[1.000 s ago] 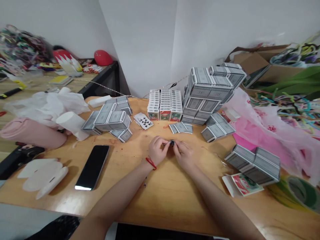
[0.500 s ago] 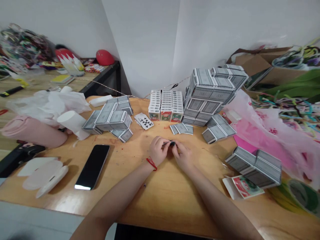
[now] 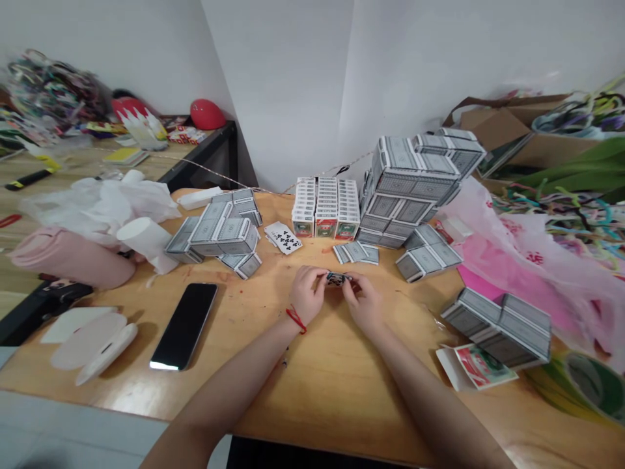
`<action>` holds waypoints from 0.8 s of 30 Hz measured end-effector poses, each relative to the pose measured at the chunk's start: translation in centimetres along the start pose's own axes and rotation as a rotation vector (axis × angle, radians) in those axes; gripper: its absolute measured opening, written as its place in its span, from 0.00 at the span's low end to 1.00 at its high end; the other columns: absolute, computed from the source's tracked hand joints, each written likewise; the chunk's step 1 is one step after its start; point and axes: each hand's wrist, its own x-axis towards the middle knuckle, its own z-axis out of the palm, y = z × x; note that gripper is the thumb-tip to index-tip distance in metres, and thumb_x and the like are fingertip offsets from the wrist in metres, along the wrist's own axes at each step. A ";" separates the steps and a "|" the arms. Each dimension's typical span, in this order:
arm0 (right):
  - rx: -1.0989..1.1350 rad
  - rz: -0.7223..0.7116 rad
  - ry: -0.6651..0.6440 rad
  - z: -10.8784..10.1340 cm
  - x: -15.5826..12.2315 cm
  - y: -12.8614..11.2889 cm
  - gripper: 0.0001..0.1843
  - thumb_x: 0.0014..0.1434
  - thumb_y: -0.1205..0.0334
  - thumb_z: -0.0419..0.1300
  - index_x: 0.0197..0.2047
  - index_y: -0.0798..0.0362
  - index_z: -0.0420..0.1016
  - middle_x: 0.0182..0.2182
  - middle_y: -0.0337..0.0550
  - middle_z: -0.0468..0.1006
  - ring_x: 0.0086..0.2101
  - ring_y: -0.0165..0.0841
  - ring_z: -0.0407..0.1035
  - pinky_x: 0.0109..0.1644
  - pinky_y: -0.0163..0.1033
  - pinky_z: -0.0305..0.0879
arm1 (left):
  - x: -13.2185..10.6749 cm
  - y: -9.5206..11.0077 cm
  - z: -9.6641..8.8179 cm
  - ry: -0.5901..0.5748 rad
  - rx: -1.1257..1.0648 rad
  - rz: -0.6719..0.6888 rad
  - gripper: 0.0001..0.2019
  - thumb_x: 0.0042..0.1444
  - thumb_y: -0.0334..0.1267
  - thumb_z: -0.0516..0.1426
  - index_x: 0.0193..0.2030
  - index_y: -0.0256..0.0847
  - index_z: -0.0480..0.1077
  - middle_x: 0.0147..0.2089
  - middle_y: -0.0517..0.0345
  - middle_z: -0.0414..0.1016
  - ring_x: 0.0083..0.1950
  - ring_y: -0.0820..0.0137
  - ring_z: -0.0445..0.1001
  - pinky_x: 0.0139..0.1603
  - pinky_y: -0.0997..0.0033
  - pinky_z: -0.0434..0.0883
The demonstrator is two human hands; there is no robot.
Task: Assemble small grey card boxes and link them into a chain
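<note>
Between my two hands is a playing card, its printed face with dark marks partly showing; it looks bent or folded. My left hand, with a red string at the wrist, pinches the card's left end. The other end is pinched by the fingers of my right hand. Just beyond lie several folded cards with grey backs. A loose pile of cards, a club card on top, lies farther left. Behind these stand rows of card boxes.
Blocks built from folded cards stand at the left, in a tall stack and at the right. A phone and an open white case lie left. An opened card box and green-yellow tape lie right.
My hands have moved slightly apart, and more of the card's printed face shows between them. The view has shifted a little; the things on the table lie as before.
</note>
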 end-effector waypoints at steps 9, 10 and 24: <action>0.113 0.058 -0.038 -0.1 -0.4 0.6 0.11 0.54 0.56 0.52 0.37 0.54 0.68 0.28 0.43 0.75 0.26 0.29 0.69 0.30 0.35 0.67 | -0.2 0.5 -0.2 -0.054 0.031 0.084 0.05 0.52 0.34 0.51 0.34 0.39 0.66 0.33 0.55 0.71 0.38 0.70 0.67 0.40 0.67 0.65; 0.100 0.035 -0.048 -0.2 -0.4 0.5 0.10 0.55 0.57 0.51 0.37 0.53 0.68 0.30 0.43 0.76 0.27 0.30 0.70 0.32 0.36 0.67 | -0.2 0.5 -0.1 -0.047 0.036 0.085 0.04 0.52 0.35 0.52 0.33 0.39 0.66 0.32 0.55 0.70 0.37 0.70 0.67 0.40 0.67 0.65; 0.140 0.045 -0.096 0.1 -0.6 0.3 0.12 0.57 0.63 0.45 0.42 0.52 0.65 0.31 0.42 0.75 0.28 0.30 0.71 0.33 0.37 0.69 | -0.7 0.0 -0.1 -0.109 0.065 0.081 0.16 0.48 0.23 0.46 0.41 0.39 0.65 0.38 0.54 0.70 0.42 0.69 0.65 0.43 0.67 0.64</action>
